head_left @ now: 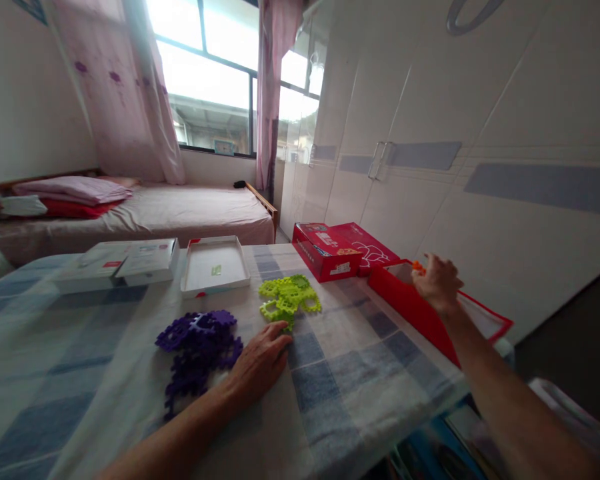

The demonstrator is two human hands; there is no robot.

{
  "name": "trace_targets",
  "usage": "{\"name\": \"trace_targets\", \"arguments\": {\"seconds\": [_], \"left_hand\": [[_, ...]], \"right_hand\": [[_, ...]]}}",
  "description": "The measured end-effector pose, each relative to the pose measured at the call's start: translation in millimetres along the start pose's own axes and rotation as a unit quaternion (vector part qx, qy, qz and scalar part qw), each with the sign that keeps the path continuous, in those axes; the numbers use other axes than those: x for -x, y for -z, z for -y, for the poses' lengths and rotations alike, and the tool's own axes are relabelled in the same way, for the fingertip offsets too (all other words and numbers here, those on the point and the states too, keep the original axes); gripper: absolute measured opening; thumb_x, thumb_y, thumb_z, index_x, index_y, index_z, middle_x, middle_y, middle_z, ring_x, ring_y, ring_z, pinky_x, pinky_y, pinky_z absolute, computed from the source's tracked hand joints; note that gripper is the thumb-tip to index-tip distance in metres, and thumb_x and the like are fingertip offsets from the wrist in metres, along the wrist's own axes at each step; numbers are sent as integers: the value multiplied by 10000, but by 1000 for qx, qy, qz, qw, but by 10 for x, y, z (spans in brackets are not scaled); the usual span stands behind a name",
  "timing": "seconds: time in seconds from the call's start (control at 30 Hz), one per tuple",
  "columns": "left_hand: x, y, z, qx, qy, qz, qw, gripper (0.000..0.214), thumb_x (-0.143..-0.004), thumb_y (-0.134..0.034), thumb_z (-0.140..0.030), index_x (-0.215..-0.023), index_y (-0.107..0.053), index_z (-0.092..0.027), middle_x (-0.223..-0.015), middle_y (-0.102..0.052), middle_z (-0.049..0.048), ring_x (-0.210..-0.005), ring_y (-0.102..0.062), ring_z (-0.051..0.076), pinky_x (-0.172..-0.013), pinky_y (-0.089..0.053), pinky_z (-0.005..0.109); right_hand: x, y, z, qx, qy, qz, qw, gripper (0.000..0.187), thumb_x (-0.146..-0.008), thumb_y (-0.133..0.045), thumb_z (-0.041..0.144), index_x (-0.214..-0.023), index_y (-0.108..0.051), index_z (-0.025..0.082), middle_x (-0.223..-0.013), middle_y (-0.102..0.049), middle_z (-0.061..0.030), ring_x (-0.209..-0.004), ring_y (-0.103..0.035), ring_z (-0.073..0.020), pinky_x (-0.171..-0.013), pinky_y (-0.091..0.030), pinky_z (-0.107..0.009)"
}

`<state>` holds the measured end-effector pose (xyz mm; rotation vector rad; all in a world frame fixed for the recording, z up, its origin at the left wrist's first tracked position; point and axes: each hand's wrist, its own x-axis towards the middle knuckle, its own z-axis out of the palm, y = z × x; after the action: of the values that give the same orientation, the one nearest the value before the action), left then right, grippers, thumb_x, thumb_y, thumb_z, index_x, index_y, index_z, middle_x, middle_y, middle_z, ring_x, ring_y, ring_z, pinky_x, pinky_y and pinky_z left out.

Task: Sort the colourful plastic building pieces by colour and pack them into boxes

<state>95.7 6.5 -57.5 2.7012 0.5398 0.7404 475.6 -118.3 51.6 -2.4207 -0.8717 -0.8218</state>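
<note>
Left hand [266,357] lies loosely open, touching toothed lime pieces [291,295]; right hand [437,281] pinches a small orange piece [419,267]

Pink bed [195,208] below bright window [215,80]

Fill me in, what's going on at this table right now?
A person is handling toothed plastic pieces at a cloth-covered table. The right hand grips something orange at the red container. The left hand rests beside the lime-green pieces, with a purple pile to its left; whether it touches the green ones is hard to tell.
</note>
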Motion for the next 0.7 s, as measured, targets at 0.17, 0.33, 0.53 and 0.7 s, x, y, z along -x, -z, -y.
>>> {"name": "trace_targets", "arguments": {"seconds": [0.17, 0.33, 0.53, 0.7], "left_hand": [[-18, 27, -35, 7, 6, 6, 1000, 262, -803, -476, -95, -982, -642, -190, -1247, -557, 94, -1167, -522, 218, -1001, -442, 361], [-35, 50, -61, 16, 9, 4, 1000, 259, -794, -490, -99, -978, -647, -190, -1245, -554, 87, -1173, -509, 213, -1013, -426, 351], [-32, 49, -59, 28, 13, 6, 1000, 240, -792, -496, -101, -954, -650, -189, -1240, -558, 87, -1165, -507, 212, -1011, -421, 355], [-42, 81, -121, 26, 14, 5, 1000, 235, -776, -518, -99, -958, -646, -176, -1258, -554, 101, -1181, -504, 227, -1007, -429, 371]], "right_hand": [[126, -93, -172, 98, 32, 169, 980, 485, -844, -451, 440, -1182, -561, 110, -1090, -627, -193, -994, -590, -318, -784, -448, -417], [262, -185, -56, 115, 59, 238, 963, 351, -877, -384, 306, -1091, -613, 148, -924, -688, -149, -827, -654, -274, -661, -453, -345], [349, -154, 286, 108, 110, 154, 976, 364, -861, -400, 298, -1137, -584, 149, -1021, -660, -151, -911, -624, -308, -715, -471, -405], [606, -257, 933, -113, 230, 99, 962, 381, -868, -396, 327, -1170, -550, 153, -1168, -594, -132, -1072, -558, -255, -912, -440, -379]]}}
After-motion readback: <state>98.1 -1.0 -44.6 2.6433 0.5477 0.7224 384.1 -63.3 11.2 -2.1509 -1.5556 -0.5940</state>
